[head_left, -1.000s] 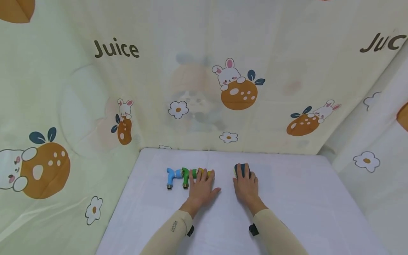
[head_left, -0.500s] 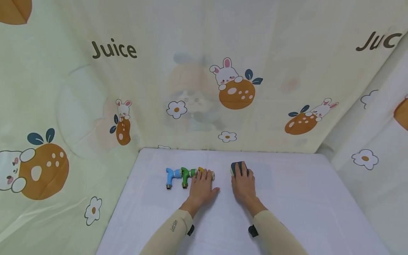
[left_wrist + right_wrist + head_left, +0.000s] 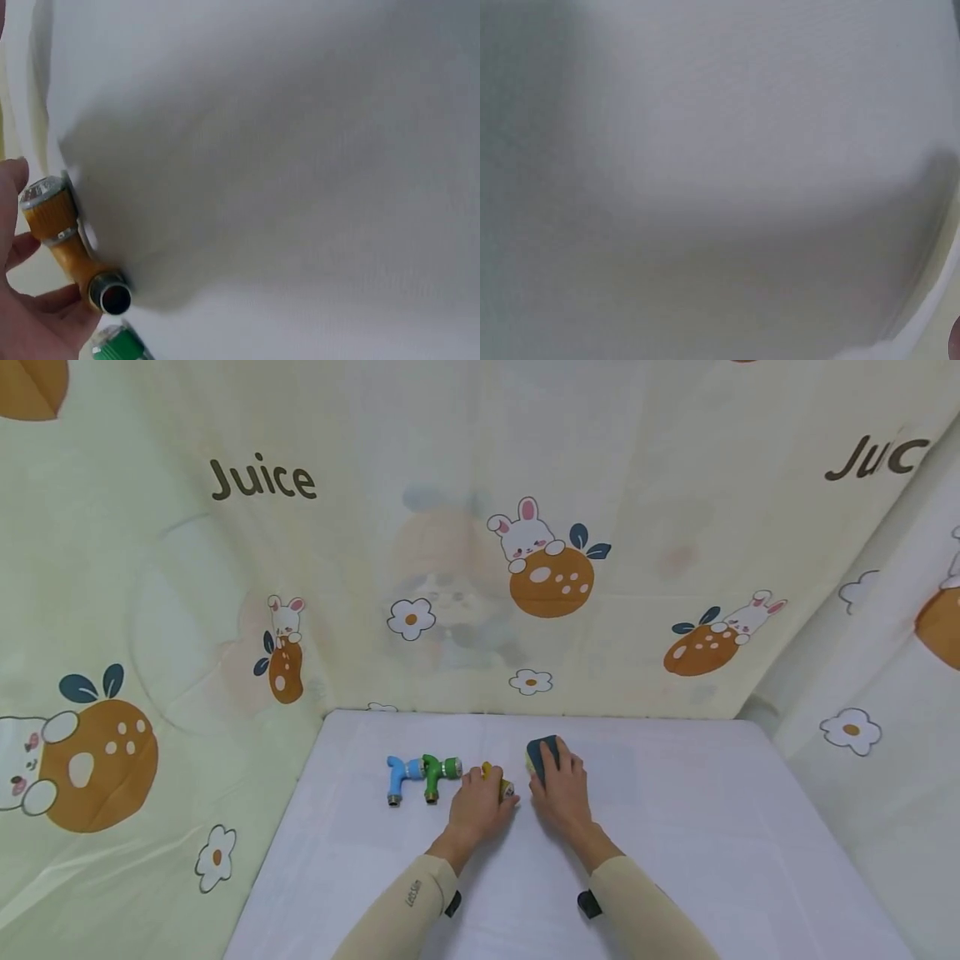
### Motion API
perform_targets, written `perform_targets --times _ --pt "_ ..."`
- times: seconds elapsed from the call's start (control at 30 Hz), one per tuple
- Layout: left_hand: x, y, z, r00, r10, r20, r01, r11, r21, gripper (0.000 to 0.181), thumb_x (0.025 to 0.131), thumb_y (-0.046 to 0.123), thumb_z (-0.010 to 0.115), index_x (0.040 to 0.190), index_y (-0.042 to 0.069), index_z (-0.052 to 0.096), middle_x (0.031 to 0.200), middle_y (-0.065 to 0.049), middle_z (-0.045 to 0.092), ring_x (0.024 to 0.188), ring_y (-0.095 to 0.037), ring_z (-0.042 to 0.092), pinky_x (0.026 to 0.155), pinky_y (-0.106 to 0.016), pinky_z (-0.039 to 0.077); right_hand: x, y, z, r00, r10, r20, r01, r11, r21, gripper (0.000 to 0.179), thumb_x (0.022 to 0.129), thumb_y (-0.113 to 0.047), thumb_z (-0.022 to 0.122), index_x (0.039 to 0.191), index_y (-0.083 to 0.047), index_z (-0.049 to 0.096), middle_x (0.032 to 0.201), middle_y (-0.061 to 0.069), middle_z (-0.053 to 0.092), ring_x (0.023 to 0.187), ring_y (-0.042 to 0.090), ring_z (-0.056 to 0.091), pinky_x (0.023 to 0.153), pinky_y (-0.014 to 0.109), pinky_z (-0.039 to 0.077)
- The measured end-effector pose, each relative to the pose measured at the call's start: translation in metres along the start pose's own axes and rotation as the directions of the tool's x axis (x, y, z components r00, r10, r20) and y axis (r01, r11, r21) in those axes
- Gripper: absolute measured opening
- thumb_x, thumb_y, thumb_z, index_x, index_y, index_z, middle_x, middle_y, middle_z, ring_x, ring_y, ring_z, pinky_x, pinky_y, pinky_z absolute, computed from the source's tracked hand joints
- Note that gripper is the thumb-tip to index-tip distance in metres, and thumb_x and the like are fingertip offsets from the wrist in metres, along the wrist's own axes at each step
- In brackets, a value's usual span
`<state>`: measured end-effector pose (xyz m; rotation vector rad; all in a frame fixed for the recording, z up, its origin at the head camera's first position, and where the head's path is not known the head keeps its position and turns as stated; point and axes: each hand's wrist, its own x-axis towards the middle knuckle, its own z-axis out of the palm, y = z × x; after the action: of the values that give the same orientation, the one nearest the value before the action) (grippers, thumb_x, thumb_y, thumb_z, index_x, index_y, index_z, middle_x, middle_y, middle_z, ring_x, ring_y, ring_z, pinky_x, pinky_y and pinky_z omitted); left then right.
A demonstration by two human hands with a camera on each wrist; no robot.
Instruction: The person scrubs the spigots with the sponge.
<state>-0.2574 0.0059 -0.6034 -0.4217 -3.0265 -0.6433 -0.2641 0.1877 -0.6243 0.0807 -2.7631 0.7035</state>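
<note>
My left hand curls over a yellow tap, whose knob end shows past the fingers. In the left wrist view the same yellow tap has a metal outlet facing the camera, and the left hand has its fingers behind it. To its left, a green tap and a light blue tap lie side by side on the table. My right hand grips a dark blue sponge with a pale edge. The right wrist view shows mostly white cloth, with only a sliver of skin.
A white cloth covers the table, which ends at a printed curtain at the back. More curtain hangs along the left and right sides.
The left hand, earlier lying flat over the yellow tap, has gripped it and shifted it right, away from the green tap. The right hand has moved the sponge left.
</note>
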Motion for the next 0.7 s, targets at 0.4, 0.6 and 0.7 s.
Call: perform_targets --times 0.4,0.6,0.7 --pt "0.001 -0.002 0.0 0.998 -0.05 -0.045 0.05 0.999 0.003 0.04 0.097 0.043 0.073 0.118 0.012 0.057 0.097 -0.011 0.063 0.087 -0.026 0.061 0.07 -0.041 0.054 0.007 -0.019 -0.003 0.998 -0.02 -0.059 0.028 0.991 0.133 0.067 0.099 -0.028 0.057 0.159 -0.004 0.037 0.163 0.029 0.033 0.139 0.047 0.041 0.116 0.061 0.035" --pt "0.008 -0.01 -0.003 0.992 -0.11 -0.058 0.097 0.978 -0.184 0.045 0.1 0.045 0.066 0.123 0.009 0.052 0.101 -0.01 0.063 0.082 -0.02 0.06 0.066 -0.036 0.051 0.01 -0.026 -0.007 0.997 -0.008 -0.076 0.023 0.98 0.2 0.063 0.095 -0.027 0.062 0.151 -0.003 0.047 0.152 0.026 0.047 0.127 0.045 0.045 0.105 0.059 0.038" --pt "0.011 -0.012 -0.007 0.99 -0.135 -0.051 0.112 0.94 -0.323 0.057 0.099 0.048 0.066 0.135 0.007 0.047 0.113 -0.014 0.067 0.091 -0.022 0.066 0.076 -0.039 0.057 0.011 -0.028 -0.009 0.998 0.041 -0.052 -0.023 0.95 0.311 0.065 0.091 -0.025 0.067 0.15 -0.005 0.049 0.151 0.024 0.049 0.127 0.043 0.044 0.101 0.058 0.038"
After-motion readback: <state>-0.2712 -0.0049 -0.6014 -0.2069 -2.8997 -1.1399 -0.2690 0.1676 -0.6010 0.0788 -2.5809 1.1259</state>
